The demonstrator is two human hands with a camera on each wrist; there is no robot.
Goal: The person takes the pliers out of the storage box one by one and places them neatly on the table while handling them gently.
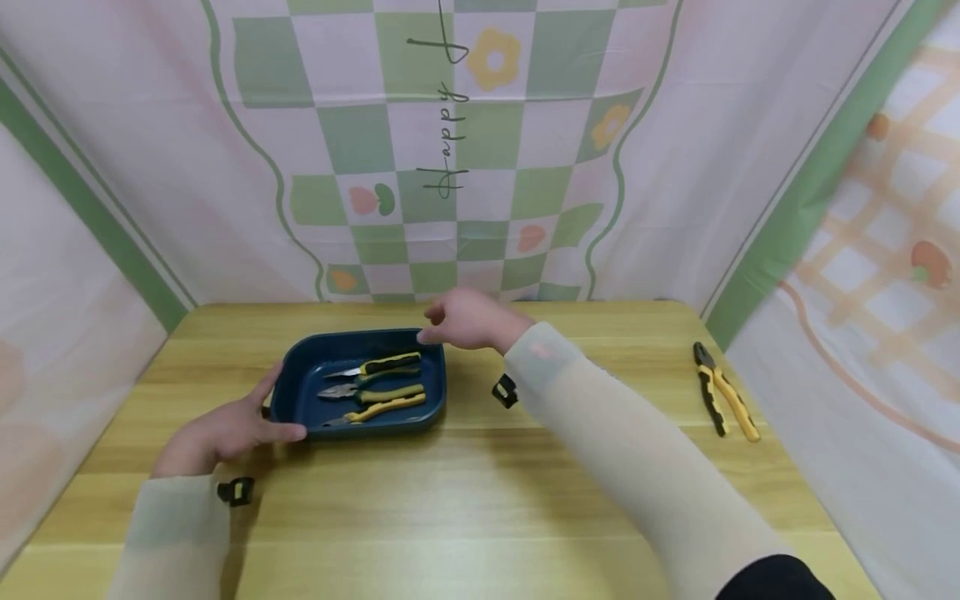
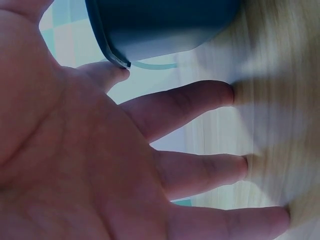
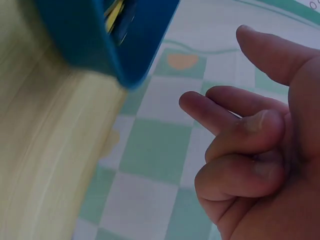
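A dark blue tray (image 1: 358, 433) with raised walls sits left of centre on the table. Inside it lie three hand tools: pliers with green and yellow handles (image 1: 390, 393) in the middle, a yellow-and-black-handled tool (image 1: 390, 363) behind them, a yellow-handled one (image 1: 386, 408) in front. My left hand (image 1: 228, 429) is at the tray's left end, fingers spread, thumb by the front corner; its palm (image 2: 85, 160) shows in the left wrist view. By the back right corner hovers my right hand (image 1: 474, 319). The right wrist view shows this hand (image 3: 250, 145) apart from the tray, some fingers bent, holding nothing.
Another pair of pliers (image 1: 723, 392), with yellow and black handles, lies near the right edge of the wooden table (image 1: 450, 517). A checked cloth (image 1: 487, 150) hangs behind the table, with more cloth at both sides.
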